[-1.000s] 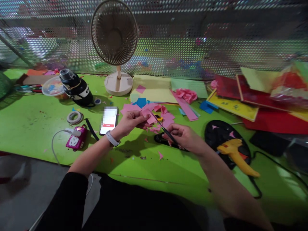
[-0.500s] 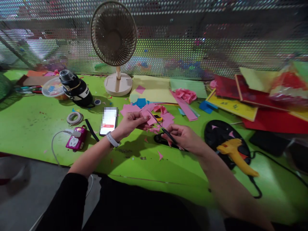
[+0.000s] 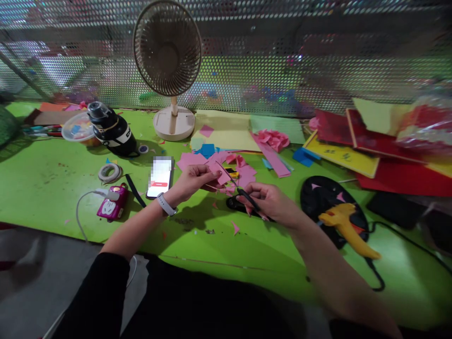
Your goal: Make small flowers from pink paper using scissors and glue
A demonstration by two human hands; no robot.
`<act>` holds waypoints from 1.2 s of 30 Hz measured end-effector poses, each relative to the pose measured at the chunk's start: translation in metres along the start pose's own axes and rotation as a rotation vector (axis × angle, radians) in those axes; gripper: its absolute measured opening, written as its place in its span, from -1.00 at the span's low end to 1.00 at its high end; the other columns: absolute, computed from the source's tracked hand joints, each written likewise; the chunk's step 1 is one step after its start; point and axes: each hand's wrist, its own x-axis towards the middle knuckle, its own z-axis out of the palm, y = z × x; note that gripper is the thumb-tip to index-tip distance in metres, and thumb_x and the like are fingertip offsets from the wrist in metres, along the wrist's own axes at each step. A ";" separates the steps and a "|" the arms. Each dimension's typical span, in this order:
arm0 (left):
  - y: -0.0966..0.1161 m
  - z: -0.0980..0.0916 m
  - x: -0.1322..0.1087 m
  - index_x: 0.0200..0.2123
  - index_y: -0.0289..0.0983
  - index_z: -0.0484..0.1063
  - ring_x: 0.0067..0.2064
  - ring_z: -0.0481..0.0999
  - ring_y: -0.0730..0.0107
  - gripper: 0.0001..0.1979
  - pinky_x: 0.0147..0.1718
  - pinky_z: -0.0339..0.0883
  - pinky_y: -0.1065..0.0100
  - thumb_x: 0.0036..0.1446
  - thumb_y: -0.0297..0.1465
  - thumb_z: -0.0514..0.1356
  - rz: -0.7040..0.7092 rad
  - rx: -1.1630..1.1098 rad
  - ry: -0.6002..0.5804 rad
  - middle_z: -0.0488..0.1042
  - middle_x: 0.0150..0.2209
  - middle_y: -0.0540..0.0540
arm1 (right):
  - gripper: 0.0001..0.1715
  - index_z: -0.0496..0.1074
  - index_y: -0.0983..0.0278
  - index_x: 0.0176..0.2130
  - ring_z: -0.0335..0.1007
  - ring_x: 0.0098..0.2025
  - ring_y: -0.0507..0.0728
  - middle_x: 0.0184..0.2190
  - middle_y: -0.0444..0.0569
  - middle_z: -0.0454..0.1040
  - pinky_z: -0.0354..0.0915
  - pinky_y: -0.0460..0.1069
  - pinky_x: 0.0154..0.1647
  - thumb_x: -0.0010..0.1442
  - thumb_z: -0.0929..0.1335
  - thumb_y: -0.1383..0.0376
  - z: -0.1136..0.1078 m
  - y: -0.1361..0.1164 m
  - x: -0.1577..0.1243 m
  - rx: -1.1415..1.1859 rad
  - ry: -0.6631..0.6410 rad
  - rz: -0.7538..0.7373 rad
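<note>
Between the thumb and fingers of my left hand (image 3: 199, 180) is a small piece of pink paper (image 3: 223, 177). My right hand (image 3: 270, 200) is closed round the black handles of a pair of scissors (image 3: 248, 198), whose blades point up and left along the edge of that paper. Beneath and behind both hands lies a heap of pink paper pieces (image 3: 186, 161), with a small yellow and black object (image 3: 232, 173) among them. A dark, long object (image 3: 233, 203) rests on the table under my right hand, partly covered by it.
A fan (image 3: 173, 123) stands at the back. To the left are a phone (image 3: 161, 175), a black bottle (image 3: 115, 134), a tape roll (image 3: 109, 173) and a purple power adapter (image 3: 112, 203). On the right, a yellow glue gun (image 3: 348, 228) lies across a black round tray (image 3: 310, 197).
Hands, paper and scissors hold almost the same position. The whole view has shifted very slightly; nothing has been picked up or let go.
</note>
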 end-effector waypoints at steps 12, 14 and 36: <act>-0.019 0.009 0.007 -0.01 -0.42 0.48 0.07 0.56 0.14 -0.36 -0.19 0.49 0.33 0.25 0.05 0.01 -0.246 -0.556 -0.038 0.57 0.00 -0.37 | -0.35 0.32 0.27 -0.45 0.04 -0.77 -0.13 -0.67 -0.14 0.46 -0.10 -0.15 -0.77 -0.22 0.58 -0.12 0.005 0.010 0.008 -0.057 -0.062 0.110; -0.021 0.008 0.008 -0.06 -0.40 0.50 0.01 0.59 0.17 -0.43 -0.22 0.49 0.34 0.28 -0.01 0.02 -0.282 -0.558 -0.023 0.60 -0.06 -0.34 | -0.34 0.33 0.28 -0.44 0.03 -0.77 -0.13 -0.67 -0.14 0.46 -0.11 -0.15 -0.77 -0.21 0.57 -0.14 0.006 0.011 0.008 -0.069 -0.067 0.112; -0.024 -0.005 0.016 -0.15 -0.36 0.53 -0.20 0.61 0.43 -0.81 -0.01 0.43 0.29 0.17 -0.57 0.20 -0.112 -0.153 0.106 0.63 -0.21 -0.18 | -0.43 0.39 0.26 -0.37 0.12 -0.70 -0.07 -0.54 -0.01 0.53 0.02 -0.07 -0.66 -0.09 0.52 -0.12 -0.058 0.012 0.008 -0.148 0.198 0.024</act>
